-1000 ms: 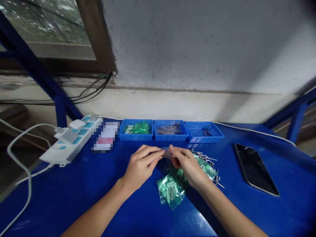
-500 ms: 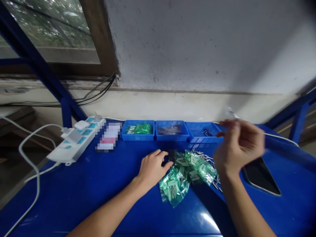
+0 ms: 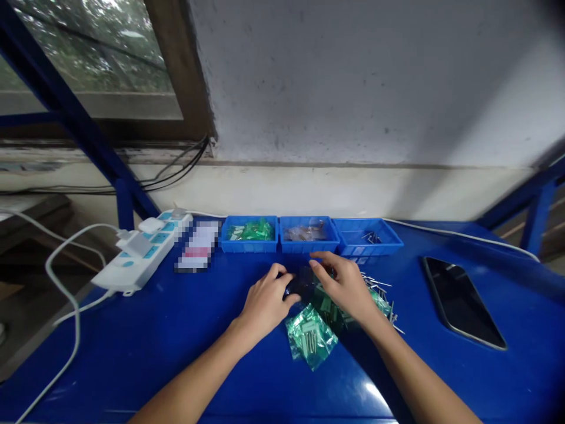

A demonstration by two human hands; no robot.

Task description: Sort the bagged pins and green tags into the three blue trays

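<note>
My left hand is curled on the table, its thumb and fingertips pinching the near edge of a dark-looking clear plastic bag. Just right of the bag, my right hand hovers with thumb and forefinger slightly apart, nothing visible between them. Under and beside it lie green plastic packets, partly hidden by the hand. One green packet with several metal pins and a pale strip inside lies in front, between my forearms. Loose metal pins are scattered to the right of my right wrist.
Along the wall stand three blue bins: one with green pieces, one with clear bags, one with a few dark pins. A phone lies right; a power strip with white cables lies left, beside a blurred card.
My right hand has come down and left from a raised spot near the right bin, to beside the left hand. The whitish film it held is out of sight. My left hand has barely moved.
</note>
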